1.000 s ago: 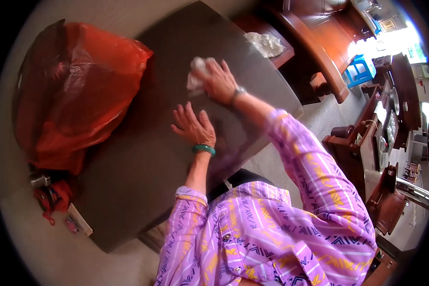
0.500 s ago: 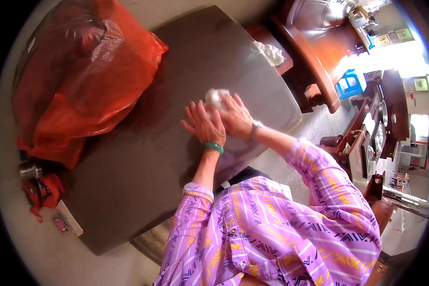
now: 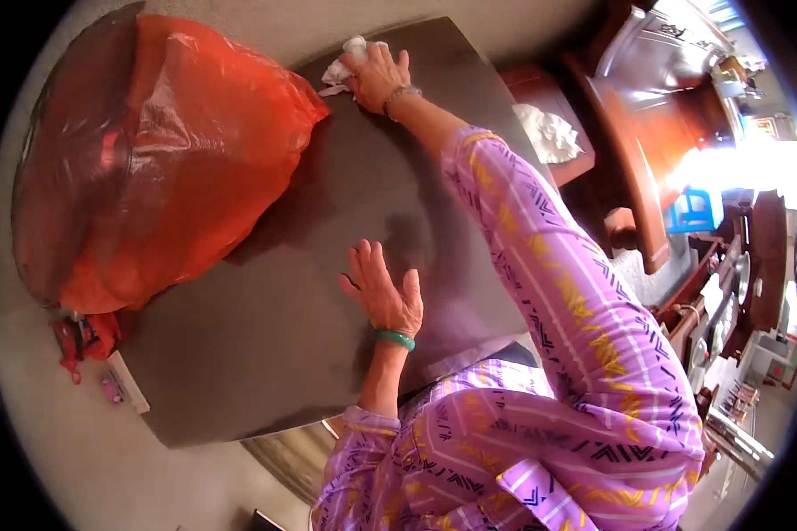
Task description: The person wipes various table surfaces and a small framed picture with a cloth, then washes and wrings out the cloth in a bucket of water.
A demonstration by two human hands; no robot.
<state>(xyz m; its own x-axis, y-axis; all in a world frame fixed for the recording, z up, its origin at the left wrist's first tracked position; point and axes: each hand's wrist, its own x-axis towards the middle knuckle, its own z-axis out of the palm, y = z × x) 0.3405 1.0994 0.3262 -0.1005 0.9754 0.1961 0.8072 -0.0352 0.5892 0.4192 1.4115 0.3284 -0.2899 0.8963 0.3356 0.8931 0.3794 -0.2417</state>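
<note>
My right hand (image 3: pixel 377 78) is stretched out to the far edge of the dark tabletop (image 3: pixel 266 354). A crumpled white cloth (image 3: pixel 339 69) is gripped under its fingers and pressed on the surface, partly bunched out to the left. My left hand (image 3: pixel 384 296), with a green bangle (image 3: pixel 395 340) at the wrist, is over the nearer middle of the table, fingers spread and nothing in them. Whether its palm touches the surface I cannot tell. A large, full red plastic bag (image 3: pixel 195 150) stands left of both hands, its right corner close to the cloth.
Beyond the right edge, crumpled white material (image 3: pixel 549 133) lies on a reddish wooden seat. A wooden bench (image 3: pixel 633 133) and a blue plastic stool (image 3: pixel 695 211) stand farther right. Small red items (image 3: pixel 97 334) and a pale narrow box (image 3: pixel 128 382) lie along the left edge.
My right hand has swept with the white cloth from the middle of the table to its far edge. My left hand, formerly beside it, is now apart and nearer to me.
</note>
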